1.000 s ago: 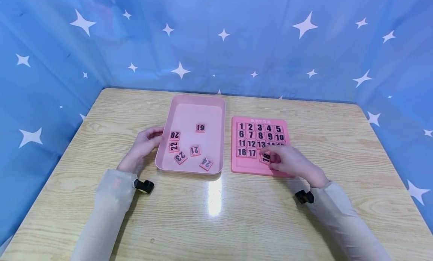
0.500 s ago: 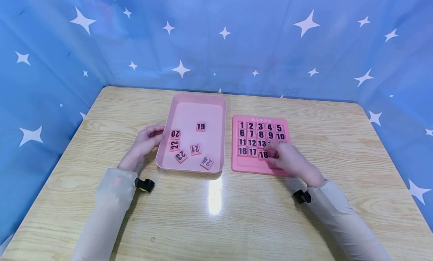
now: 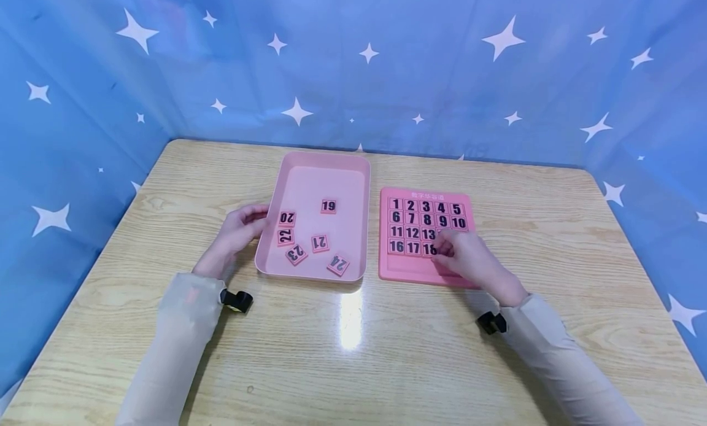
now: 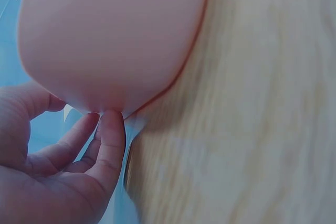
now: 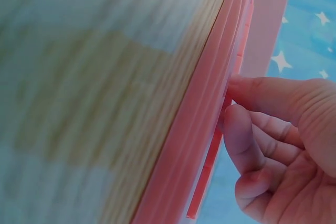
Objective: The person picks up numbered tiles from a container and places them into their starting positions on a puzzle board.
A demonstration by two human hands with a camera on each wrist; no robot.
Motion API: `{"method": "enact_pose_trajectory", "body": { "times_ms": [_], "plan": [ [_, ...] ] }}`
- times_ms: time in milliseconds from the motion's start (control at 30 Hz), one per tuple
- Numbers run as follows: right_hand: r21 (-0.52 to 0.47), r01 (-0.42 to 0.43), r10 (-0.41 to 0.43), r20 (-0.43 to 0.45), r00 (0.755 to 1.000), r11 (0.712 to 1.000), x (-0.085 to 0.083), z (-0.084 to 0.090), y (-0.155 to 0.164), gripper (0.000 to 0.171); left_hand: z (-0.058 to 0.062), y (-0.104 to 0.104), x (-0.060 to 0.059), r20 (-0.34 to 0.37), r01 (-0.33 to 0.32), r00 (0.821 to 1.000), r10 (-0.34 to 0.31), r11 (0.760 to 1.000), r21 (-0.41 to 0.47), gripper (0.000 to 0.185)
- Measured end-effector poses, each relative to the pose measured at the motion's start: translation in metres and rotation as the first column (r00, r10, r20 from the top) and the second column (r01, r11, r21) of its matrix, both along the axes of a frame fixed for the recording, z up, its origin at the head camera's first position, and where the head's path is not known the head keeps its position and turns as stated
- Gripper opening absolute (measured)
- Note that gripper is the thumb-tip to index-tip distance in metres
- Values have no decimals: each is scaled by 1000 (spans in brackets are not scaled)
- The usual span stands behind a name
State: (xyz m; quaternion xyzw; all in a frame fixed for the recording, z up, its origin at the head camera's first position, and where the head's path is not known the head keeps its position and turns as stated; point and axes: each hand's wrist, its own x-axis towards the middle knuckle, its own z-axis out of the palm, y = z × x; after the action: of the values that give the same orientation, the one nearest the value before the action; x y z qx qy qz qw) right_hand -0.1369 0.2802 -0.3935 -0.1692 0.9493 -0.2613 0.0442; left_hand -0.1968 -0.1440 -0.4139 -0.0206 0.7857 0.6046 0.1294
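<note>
My right hand (image 3: 469, 257) is over the pink number puzzle board (image 3: 405, 271), thumb and index finger pinching the right edge of the tile marked 18 (image 3: 429, 249). That tile lies flat in the fourth row, beside the 17 tile (image 3: 413, 247). In the right wrist view the thumb and finger (image 5: 239, 124) meet close at the board's tile layer; the hand hides several tiles. My left hand (image 3: 234, 236) grips the left side of the pink tray (image 3: 359, 242), fingertips (image 4: 113, 121) against its outer wall and thumb at the rim.
Inside the tray lie several loose tiles, among them 19 (image 3: 328, 206), 20 (image 3: 287, 218), 21 (image 3: 320, 243) and 24 (image 3: 338, 264). Tray and board stand side by side on a wooden table (image 3: 309, 352). A blue star-patterned curtain (image 3: 353, 76) hangs behind.
The 18 tile, held sideways a second ago, has turned upright and settled flat beside 17. My right hand has shifted slightly with it. The left hand stays at the tray.
</note>
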Motion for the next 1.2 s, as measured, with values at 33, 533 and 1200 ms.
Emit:
{"method": "enact_pose_trajectory", "body": {
  "times_ms": [33,533,1200],
  "plan": [
    [-2,-1,1,-2,1000,1000,0,0,0,15,0,0,0,-1,1,1000,-1,1000,2,45],
    [-77,-51,46,-73,996,996,-9,24,-5,16,3,1,-4,-5,9,1000,-9,1000,-2,45],
    [-328,-39,98,167,981,944,-98,28,-157,39,-2,-1,-2,11,-7,1000,7,1000,16,44]
  ]
}}
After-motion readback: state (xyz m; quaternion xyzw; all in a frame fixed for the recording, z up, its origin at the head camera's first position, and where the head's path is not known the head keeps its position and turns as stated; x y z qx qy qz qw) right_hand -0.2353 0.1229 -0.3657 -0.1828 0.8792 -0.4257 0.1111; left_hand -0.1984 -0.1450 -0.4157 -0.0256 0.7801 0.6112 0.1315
